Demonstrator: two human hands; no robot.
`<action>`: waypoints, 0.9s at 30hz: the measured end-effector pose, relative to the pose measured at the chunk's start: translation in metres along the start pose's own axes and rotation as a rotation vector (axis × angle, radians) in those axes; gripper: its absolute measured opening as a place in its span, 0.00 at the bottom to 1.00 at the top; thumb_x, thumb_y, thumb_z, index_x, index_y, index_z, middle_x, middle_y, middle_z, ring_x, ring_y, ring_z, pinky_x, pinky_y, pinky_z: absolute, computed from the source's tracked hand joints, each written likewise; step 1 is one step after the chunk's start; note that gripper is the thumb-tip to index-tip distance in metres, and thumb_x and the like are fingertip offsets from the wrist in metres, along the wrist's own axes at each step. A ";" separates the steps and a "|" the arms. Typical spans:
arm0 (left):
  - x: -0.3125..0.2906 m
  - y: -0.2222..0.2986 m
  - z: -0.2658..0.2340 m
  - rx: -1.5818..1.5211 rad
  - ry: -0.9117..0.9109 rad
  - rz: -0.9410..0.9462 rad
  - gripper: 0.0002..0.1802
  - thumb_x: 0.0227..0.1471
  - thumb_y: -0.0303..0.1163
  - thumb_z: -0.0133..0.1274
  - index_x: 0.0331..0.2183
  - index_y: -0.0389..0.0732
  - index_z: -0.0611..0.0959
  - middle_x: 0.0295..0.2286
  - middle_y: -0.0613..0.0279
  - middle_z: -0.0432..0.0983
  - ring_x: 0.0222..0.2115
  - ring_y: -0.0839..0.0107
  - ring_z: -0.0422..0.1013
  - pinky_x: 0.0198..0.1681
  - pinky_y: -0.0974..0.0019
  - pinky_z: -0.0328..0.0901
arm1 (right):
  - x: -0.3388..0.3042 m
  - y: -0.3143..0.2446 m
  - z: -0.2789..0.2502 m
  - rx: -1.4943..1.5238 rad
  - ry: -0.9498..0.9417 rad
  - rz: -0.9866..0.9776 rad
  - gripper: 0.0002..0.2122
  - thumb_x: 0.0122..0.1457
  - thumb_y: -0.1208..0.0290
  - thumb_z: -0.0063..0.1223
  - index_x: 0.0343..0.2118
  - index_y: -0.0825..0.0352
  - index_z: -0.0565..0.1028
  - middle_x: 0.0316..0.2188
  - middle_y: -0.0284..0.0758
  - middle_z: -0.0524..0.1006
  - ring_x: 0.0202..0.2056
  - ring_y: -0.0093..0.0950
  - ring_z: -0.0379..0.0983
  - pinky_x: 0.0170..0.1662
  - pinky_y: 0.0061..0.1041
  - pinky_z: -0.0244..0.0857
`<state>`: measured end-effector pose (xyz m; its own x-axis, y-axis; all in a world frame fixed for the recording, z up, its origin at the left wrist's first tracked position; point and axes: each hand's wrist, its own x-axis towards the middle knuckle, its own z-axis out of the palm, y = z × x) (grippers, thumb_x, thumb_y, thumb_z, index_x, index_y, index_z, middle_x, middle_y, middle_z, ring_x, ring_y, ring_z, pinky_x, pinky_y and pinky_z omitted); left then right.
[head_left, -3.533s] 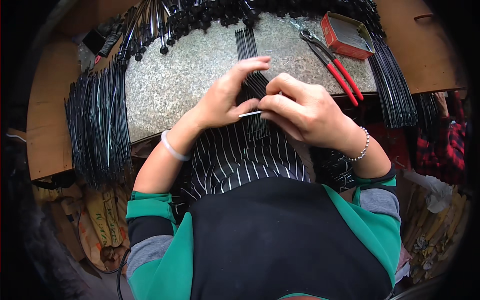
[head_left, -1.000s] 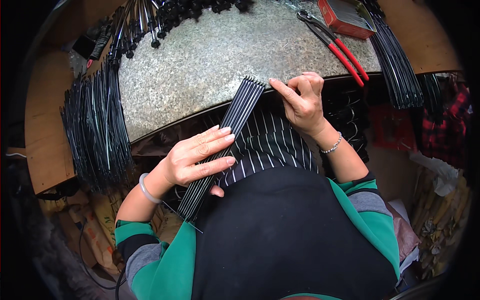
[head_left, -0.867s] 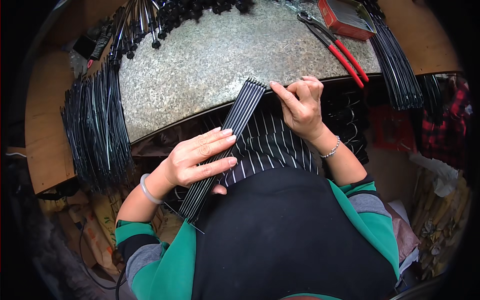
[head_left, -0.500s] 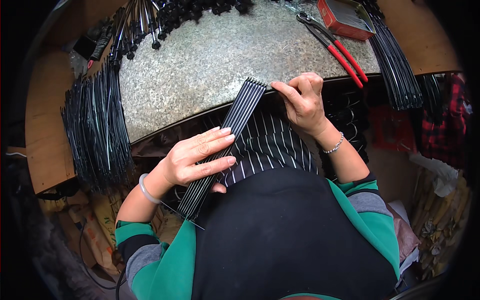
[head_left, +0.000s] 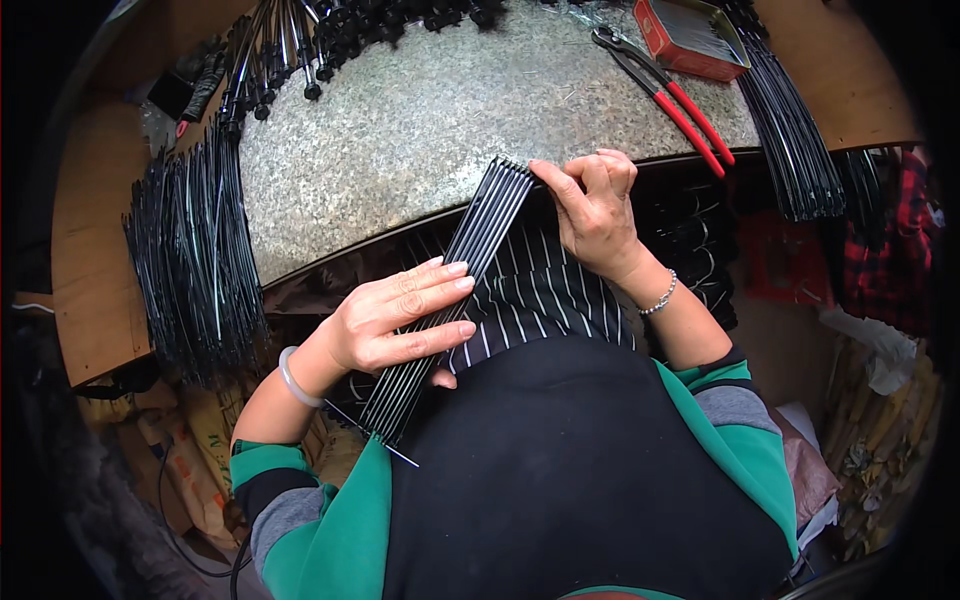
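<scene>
My desk [head_left: 420,130] fills the top of the view, a speckled grey slab with a curved near edge. Off its left side a big sheaf of thin black rods [head_left: 195,270] hangs down; a smaller sheaf [head_left: 790,140] drapes over the right end. Below the desk sits my striped apron [head_left: 540,300], across my lap.

The flat bundle of black rods [head_left: 455,290] I am working on runs slantwise — its far end propped on the desk's near edge, its near end down by my waist, one rod poking out past the rest. My left hand [head_left: 390,325] lies over the bundle's middle, fingers stretched flat on top and thumb tucked beneath, clamping it. My right hand [head_left: 595,205] is at the far end, fingers curled, fingertips pressed against the rod tips.

Further back lie red-handled pliers [head_left: 665,95] and, just beside them, a small red box [head_left: 690,35].
</scene>
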<state>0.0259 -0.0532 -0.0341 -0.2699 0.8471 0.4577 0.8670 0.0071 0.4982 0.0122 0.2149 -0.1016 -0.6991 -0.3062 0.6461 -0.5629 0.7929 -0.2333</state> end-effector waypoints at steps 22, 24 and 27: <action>0.121 -0.005 -0.037 -0.745 0.373 -0.283 0.21 0.45 0.44 0.57 0.30 0.34 0.81 0.33 0.52 0.77 0.43 0.55 0.69 0.53 0.52 0.57 | 0.082 -0.034 -0.072 1.267 -0.311 0.008 0.25 0.48 0.59 0.60 0.44 0.70 0.67 0.36 0.38 0.72 0.37 0.27 0.72 0.38 0.26 0.66; 0.136 -0.028 -0.041 -0.540 0.225 -0.234 0.23 0.44 0.44 0.58 0.36 0.35 0.79 0.39 0.54 0.74 0.46 0.57 0.66 0.53 0.53 0.57 | 0.075 -0.026 -0.064 1.308 -0.492 0.329 0.15 0.54 0.67 0.54 0.41 0.71 0.69 0.28 0.35 0.74 0.29 0.21 0.72 0.33 0.20 0.67; 0.134 -0.072 -0.077 -0.462 0.229 -0.371 0.22 0.49 0.45 0.53 0.42 0.40 0.77 0.40 0.56 0.72 0.43 0.64 0.68 0.48 0.61 0.61 | 0.060 -0.015 -0.053 1.436 -0.246 0.404 0.10 0.61 0.71 0.41 0.40 0.73 0.67 0.24 0.39 0.74 0.26 0.25 0.72 0.30 0.22 0.68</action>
<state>-0.1048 0.0188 0.0483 -0.6452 0.6966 0.3138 0.4418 0.0052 0.8971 0.0021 0.2120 -0.0209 -0.8798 -0.3934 0.2668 -0.1593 -0.2849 -0.9452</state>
